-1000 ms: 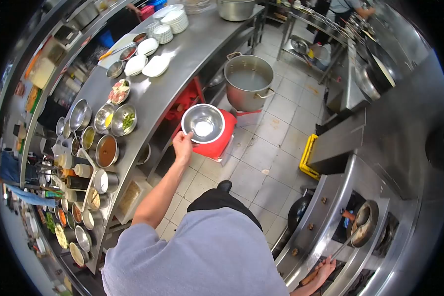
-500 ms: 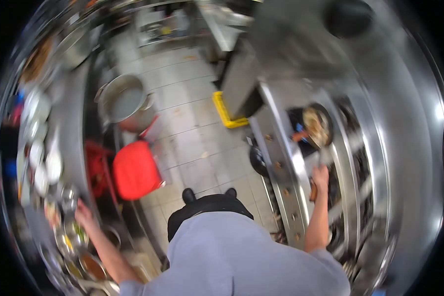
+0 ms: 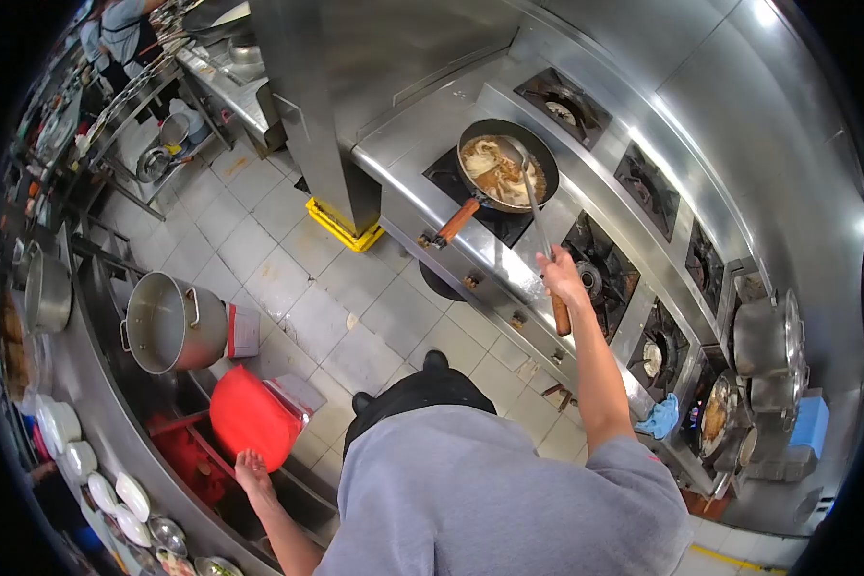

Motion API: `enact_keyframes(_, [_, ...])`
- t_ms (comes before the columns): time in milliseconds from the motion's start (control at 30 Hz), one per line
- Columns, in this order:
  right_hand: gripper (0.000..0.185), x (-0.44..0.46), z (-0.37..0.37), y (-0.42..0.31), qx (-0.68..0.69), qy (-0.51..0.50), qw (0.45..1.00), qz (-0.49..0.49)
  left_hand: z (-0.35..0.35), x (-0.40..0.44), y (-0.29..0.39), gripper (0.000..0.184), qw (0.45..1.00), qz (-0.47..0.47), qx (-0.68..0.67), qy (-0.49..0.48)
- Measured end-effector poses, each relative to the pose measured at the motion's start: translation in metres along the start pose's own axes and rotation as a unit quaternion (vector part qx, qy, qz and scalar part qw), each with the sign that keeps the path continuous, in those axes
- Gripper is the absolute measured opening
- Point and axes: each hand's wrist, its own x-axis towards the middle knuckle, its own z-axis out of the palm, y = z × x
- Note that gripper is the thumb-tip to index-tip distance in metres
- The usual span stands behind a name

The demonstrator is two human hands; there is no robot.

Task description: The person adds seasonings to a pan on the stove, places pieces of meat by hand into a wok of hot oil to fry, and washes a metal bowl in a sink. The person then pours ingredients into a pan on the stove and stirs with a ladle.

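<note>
My right hand (image 3: 564, 278) is closed round the long-handled ladle (image 3: 536, 211), whose wooden grip sticks out below the fist. The ladle's bowl rests in a dark frying pan (image 3: 543, 144) on a stove burner. Brown liquid and pale pieces of food (image 3: 499, 171) lie in the pan, and its wooden handle (image 3: 459, 220) points to the front edge of the stove. My left hand (image 3: 252, 472) hangs by the lower edge of the red lid-like cover (image 3: 250, 415), with nothing visible in it; its fingers look loosely apart.
A large pot (image 3: 168, 322) stands at the left by the steel counter (image 3: 106, 403), which bears white dishes (image 3: 60, 422). More burners (image 3: 600, 269) line the stove. A yellow crate (image 3: 341, 226) is on the floor. Another pan (image 3: 715, 418) and pots (image 3: 766, 336) are at the right. A person (image 3: 125, 34) stands far back.
The view has swung toward the stove. My left hand has let go of the steel bowl it held a second ago and come away from the counter. My right hand still holds the ladle.
</note>
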Motion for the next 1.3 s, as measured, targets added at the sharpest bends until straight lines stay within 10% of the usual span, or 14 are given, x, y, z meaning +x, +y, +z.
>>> enact_keyframes(167, [0.024,0.005,-0.003,-0.001,0.327,-0.126,0.929,0.120,0.056,-0.031,-0.041,0.024,0.981,-0.002,0.186,-0.060])
enact_keyframes(267, [0.030,0.007,-0.022,0.013,0.729,-0.328,0.571,0.187,0.094,-0.056,-0.060,0.025,0.962,0.013,0.249,-0.110])
enact_keyframes(367, [0.031,-0.004,-0.029,0.020,0.740,-0.342,0.551,0.180,0.137,-0.086,-0.084,0.026,0.937,0.013,0.318,-0.144])
enact_keyframes(600, [0.029,-0.036,-0.046,0.016,0.512,-0.231,0.820,0.115,0.197,-0.100,-0.113,0.029,0.873,0.017,0.429,-0.232])
enact_keyframes(833, [0.024,-0.066,-0.054,-0.015,0.265,-0.110,0.955,0.078,0.214,-0.054,-0.128,0.033,0.812,0.007,0.515,-0.274])
enact_keyframes(1300, [0.037,-0.058,0.030,-0.059,-0.162,-0.005,0.986,0.050,0.280,0.098,-0.057,0.027,0.721,0.000,0.608,-0.331])
